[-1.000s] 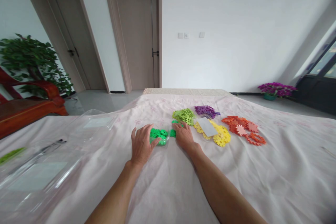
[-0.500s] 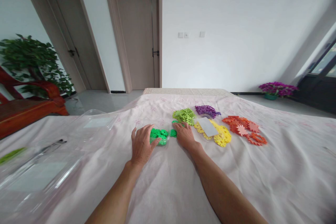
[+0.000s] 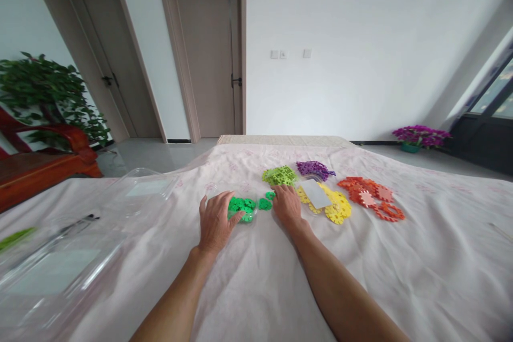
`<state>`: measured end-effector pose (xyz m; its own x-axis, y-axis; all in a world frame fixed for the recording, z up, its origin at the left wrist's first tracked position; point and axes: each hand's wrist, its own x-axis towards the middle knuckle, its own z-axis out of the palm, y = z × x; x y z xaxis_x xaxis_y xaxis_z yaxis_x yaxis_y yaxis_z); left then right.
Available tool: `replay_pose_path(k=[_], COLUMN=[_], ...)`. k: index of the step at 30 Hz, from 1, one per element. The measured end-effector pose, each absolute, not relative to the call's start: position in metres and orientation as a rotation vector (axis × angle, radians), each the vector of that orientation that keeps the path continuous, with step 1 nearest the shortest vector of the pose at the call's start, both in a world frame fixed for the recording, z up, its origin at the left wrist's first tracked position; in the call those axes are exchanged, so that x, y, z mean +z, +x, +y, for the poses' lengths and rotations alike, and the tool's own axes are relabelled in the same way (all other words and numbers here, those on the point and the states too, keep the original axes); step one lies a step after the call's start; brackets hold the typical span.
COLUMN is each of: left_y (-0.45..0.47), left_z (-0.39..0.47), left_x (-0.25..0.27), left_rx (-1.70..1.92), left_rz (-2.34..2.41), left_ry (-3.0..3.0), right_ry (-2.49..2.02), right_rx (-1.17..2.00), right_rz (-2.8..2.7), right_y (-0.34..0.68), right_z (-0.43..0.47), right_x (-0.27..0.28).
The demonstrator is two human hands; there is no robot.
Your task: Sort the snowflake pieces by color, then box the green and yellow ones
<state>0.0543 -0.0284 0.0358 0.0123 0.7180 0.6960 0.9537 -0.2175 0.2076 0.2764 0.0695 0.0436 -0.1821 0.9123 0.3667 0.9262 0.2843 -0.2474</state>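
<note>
My left hand [image 3: 217, 221] is curled round the near left side of a small clear plastic box [image 3: 254, 217], thumb at its front edge. Green notched plastic discs [image 3: 242, 206] lie inside the box. On the cloth just right of the box are loose green discs [image 3: 265, 203]. My right hand [image 3: 287, 206] rests beside these loose discs, its fingers bent together and pointing down. Its fingertips are hidden, so what they hold, if anything, does not show. A lime green pile of pieces [image 3: 280, 175] lies just beyond the right hand.
Right of my hands, a clear box with a white label [image 3: 316, 194] sits among yellow discs [image 3: 339, 208]. Purple pieces [image 3: 315, 170] and orange-red pieces [image 3: 366, 192] lie farther off. Clear plastic containers [image 3: 56, 272] stand at left on the pink cloth [image 3: 248, 288].
My right hand has drawn slightly to the right, uncovering more of the loose green discs. The left hand stays on the box. The view has shifted a little.
</note>
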Motion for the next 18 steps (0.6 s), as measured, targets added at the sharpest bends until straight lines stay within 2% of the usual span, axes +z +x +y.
replay_pose_path(k=[6,18], left_y=[0.0555,0.0553], left_z=[-0.0303,-0.0309], left_x=[0.0385,0.0401], left_rx=[-1.037,-1.029], left_rz=[-1.720,-1.730], left_ry=[-1.975,-1.981], right_ry=[-1.758,-1.602], right_rx=[-0.080,-0.063], right_rz=[-2.134,-2.391], right_y=[0.2787,0.2833], right_z=[0.0619,0.0683], right_x=[0.0434,0.0448])
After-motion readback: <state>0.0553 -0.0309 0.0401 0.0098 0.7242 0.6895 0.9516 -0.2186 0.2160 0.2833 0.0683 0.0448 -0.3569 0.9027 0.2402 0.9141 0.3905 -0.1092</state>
